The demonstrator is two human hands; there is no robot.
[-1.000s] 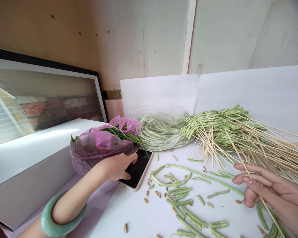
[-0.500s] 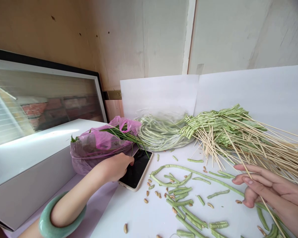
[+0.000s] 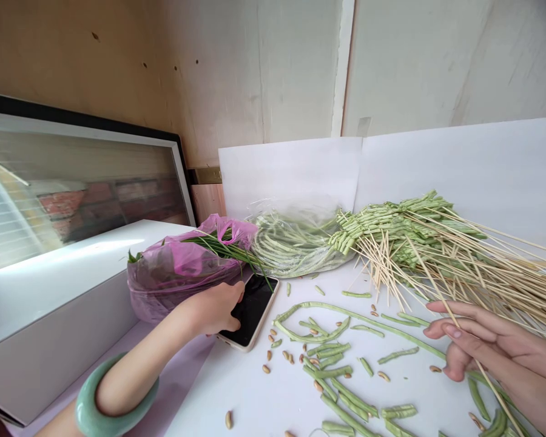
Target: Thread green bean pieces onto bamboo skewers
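We recorded the left hand [image 3: 212,309] curved over a black-screened, cream-edged smartphone [image 3: 255,309]; we could not tell whether it gripped. The right hand [image 3: 486,346] held a thin bamboo skewer [image 3: 437,282] between slightly parted fingers. A large sheaf of pale green beans [image 3: 404,233] lay already skewered across the white surface [image 3: 236,388], while cut green bean pieces [image 3: 332,372] and tan seeds [image 3: 266,368] remained loose.

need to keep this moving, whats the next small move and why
Probably bring the left hand off the phone and over to the right hand, which holds a bamboo skewer beside the cut green bean pieces; the skewered beans beyond suggest two-handed work.
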